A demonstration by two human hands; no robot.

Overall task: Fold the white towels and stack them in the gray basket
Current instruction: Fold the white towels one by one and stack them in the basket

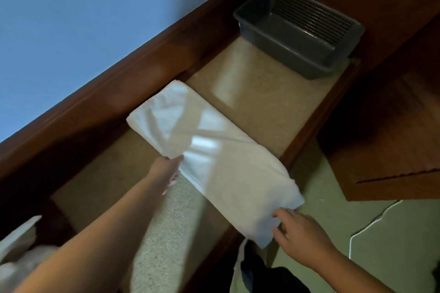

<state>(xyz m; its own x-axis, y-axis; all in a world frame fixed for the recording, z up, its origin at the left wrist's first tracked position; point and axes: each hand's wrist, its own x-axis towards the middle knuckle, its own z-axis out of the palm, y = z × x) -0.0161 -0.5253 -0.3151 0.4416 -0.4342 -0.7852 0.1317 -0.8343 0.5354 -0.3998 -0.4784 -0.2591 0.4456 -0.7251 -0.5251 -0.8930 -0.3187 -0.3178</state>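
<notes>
At the far left, low in the view, a heap of white cloth (21,252) lies on the surface, probably more towels waiting, though it is too cut off to be sure. Next to the right, the left hand (170,171) reaches forward along its arm and holds the towel (209,150) at the middle of its left long edge; the fingers look tucked under that edge, but blur hides exactly how they curl. The towel is a long folded strip on the tan surface (262,102), its long axis running from the far left corner down to the near right corner, where it hangs slightly past the wooden rim. The right hand (302,233) grips that near end, fingers curled round the cloth. Both hands thus sit on the near half, and the far end lies free, so the next fold likely brings one end over the other along that axis. Farther right and beyond the towel's far end, well apart from it, stands the basket (281,38), with nothing visible inside. The right hand is nearer its side.
</notes>
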